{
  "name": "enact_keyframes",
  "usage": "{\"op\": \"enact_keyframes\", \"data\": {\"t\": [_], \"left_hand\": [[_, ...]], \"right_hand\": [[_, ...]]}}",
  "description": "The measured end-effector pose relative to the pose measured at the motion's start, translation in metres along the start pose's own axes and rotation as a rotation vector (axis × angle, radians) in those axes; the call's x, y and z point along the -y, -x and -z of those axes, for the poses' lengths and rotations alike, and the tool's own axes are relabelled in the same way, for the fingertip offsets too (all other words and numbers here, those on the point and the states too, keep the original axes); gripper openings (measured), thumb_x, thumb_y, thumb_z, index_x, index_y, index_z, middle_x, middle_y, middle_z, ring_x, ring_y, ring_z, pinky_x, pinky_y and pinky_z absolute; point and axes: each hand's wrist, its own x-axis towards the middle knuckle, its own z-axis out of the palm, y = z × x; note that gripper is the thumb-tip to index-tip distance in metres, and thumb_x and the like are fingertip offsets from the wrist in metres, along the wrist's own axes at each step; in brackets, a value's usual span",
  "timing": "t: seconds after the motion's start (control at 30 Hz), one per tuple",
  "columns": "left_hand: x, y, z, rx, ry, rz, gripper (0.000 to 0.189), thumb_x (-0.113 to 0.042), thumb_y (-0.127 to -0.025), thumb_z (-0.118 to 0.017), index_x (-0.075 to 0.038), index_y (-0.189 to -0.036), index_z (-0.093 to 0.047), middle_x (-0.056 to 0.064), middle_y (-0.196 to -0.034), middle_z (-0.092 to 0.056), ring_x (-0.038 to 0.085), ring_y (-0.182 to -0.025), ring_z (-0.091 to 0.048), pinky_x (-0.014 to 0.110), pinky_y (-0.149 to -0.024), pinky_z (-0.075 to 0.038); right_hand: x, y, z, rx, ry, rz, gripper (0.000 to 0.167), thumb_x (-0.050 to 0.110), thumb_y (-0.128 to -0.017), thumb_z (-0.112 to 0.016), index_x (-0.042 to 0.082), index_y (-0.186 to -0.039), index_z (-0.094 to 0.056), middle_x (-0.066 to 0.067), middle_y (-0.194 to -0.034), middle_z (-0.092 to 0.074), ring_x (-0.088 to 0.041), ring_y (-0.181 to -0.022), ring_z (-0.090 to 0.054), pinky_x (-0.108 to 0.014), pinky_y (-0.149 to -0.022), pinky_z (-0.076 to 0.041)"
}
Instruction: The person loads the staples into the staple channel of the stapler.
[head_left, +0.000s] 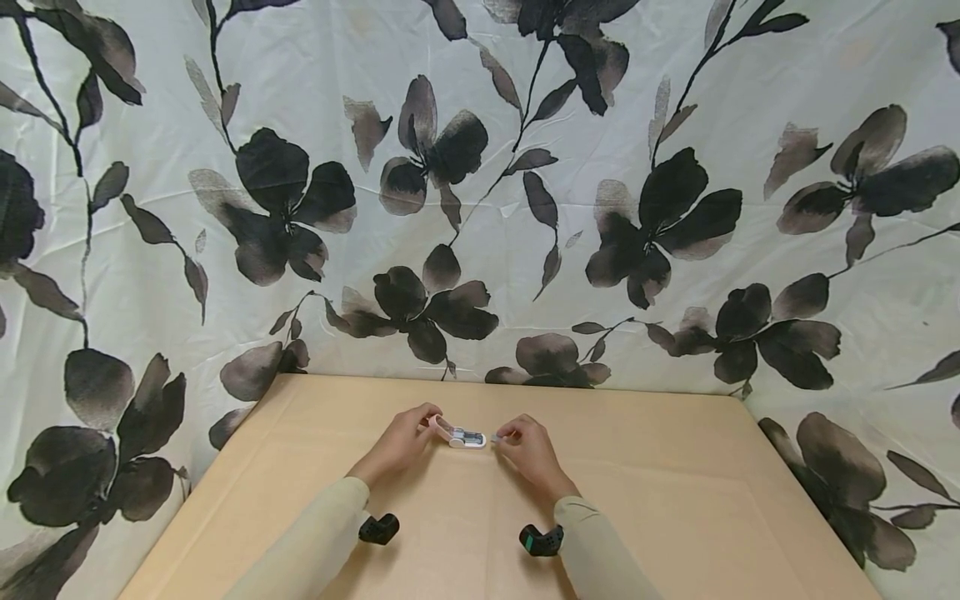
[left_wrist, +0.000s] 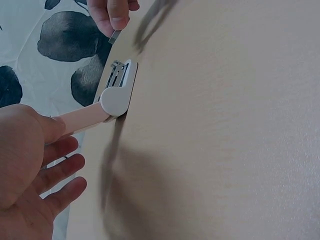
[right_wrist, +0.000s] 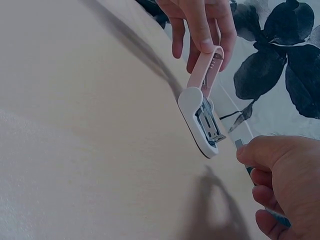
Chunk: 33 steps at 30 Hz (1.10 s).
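Observation:
A small stapler (head_left: 467, 439) with a white base and a pink top arm stands opened on the table. My left hand (head_left: 401, 437) holds the end of its pink arm (left_wrist: 82, 119) between thumb and fingers, the other fingers spread loosely. Inside the white base, the metal staple channel (right_wrist: 211, 125) is exposed. To the right of the stapler and apart from it, my right hand (head_left: 531, 454) pinches a small silvery strip (right_wrist: 238, 143), apparently staples, between thumb and fingertip. Most of the strip is hidden by the fingers.
The light wooden-coloured table (head_left: 675, 500) extends around both hands. A white cloth with dark flowers (head_left: 420, 167) hangs behind its far edge. Black wrist devices (head_left: 378, 529) are at both wrists.

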Motion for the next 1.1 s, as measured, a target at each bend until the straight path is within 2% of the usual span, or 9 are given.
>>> {"op": "enact_keyframes", "data": {"t": [0.37,0.63,1.1], "left_hand": [[0.0,0.0,-0.001,-0.003,-0.012,-0.001,0.02,-0.004,-0.103,-0.059,-0.003,-0.123,-0.064,0.013,-0.114,-0.072,0.027,-0.108,-0.067,0.047,-0.095,-0.057],[0.001,0.0,-0.002,-0.008,-0.004,0.016,0.021,-0.006,-0.104,-0.059,-0.004,-0.124,-0.064,0.012,-0.114,-0.071,0.026,-0.107,-0.067,0.046,-0.096,-0.057],[0.001,0.0,-0.002,-0.012,0.013,0.014,0.023,-0.006,-0.103,-0.06,0.0,-0.126,-0.064,0.012,-0.114,-0.071,0.026,-0.107,-0.067,0.046,-0.096,-0.057]], "right_hand": [[0.003,-0.001,-0.004,0.013,-0.004,-0.023,0.006,0.005,-0.087,-0.08,0.006,-0.091,-0.075,-0.005,-0.097,-0.065,-0.018,-0.09,-0.058,-0.029,-0.081,-0.05],[0.004,-0.002,-0.007,0.009,-0.009,-0.009,0.006,0.004,-0.087,-0.08,0.006,-0.092,-0.076,-0.006,-0.097,-0.066,-0.018,-0.089,-0.058,-0.027,-0.079,-0.049],[0.008,-0.002,-0.01,0.019,-0.014,-0.009,0.006,0.007,-0.088,-0.08,0.007,-0.092,-0.076,-0.006,-0.098,-0.066,-0.017,-0.091,-0.058,-0.028,-0.08,-0.049]]}}
